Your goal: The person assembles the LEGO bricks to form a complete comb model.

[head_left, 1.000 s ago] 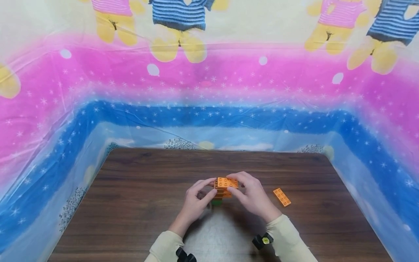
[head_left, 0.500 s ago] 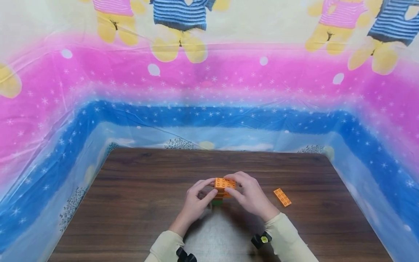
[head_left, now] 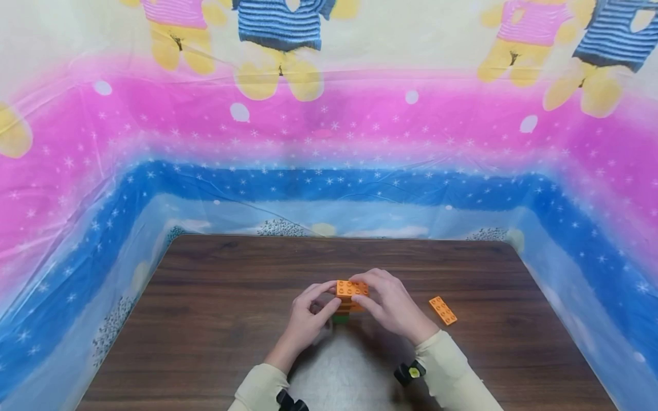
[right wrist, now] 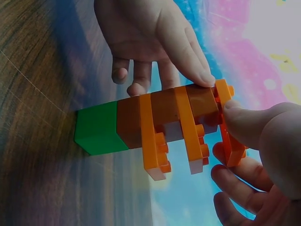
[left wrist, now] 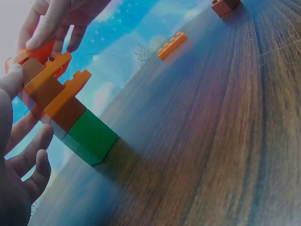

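A patterned pink-and-blue cloth (head_left: 308,137) rises behind the dark wood-grain table (head_left: 195,337) where I work. Near its middle stands my upright tower (right wrist: 164,107) of plastic blocks: a square green block (right wrist: 98,129) at the base, then brown blocks alternating with flat orange plates whose studded ends jut out to one side.

My left hand (head_left: 305,317) curls lightly round the tower's upper part, steadying it; my right hand (head_left: 398,305) pinches the long, studded top orange plate (head_left: 346,289) at the summit. I judge that I'm fitting this plate; whether it's fully seated I cannot tell. The move now calls for lining it up and pressing straight down while my left hand braces the stack.

A loose orange plate (head_left: 442,311) lies to the right; a brown block (left wrist: 225,7) shows at my left wrist view's edge.
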The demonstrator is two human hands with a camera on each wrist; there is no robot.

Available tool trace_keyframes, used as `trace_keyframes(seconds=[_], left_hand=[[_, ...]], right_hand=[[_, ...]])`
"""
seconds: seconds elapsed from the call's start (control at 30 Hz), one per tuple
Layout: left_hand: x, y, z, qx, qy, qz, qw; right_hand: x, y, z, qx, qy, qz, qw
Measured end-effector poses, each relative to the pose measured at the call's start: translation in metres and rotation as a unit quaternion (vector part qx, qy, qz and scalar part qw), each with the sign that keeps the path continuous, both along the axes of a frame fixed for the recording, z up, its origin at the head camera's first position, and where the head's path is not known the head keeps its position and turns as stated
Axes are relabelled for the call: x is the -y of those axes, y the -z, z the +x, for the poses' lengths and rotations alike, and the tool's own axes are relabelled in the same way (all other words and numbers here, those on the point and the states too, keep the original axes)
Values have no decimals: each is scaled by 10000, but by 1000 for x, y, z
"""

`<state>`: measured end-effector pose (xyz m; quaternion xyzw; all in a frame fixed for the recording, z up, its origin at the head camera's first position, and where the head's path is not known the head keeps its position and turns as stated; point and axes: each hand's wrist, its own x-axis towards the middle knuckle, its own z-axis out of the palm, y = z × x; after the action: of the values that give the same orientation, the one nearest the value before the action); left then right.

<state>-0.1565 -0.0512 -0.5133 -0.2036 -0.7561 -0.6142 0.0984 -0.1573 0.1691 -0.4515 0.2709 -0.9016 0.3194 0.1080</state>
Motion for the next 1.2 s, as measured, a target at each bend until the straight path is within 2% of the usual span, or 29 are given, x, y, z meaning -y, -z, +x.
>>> trace_keyframes(seconds=[0.1,0.2,0.7,0.93,1.2], left_hand=[[0,-12,7,3,14,52,10000],[0,-19,10,-52,21,86,9999],[0,-19,11,-112,-14,79,9999],[3,17,-10,-88,93,118,9998],[0,13,-8,110,-73,-35,9999]], right_hand=[[0,-2,0,45,-24,78,10000],[-1,-4,0,86,-65,130,9999],[1,-12,-1,69,-57,561,9984],[0,-9,-3,137,-133,352,9992],[-3,-6,-3,260,-204,127,9994]])
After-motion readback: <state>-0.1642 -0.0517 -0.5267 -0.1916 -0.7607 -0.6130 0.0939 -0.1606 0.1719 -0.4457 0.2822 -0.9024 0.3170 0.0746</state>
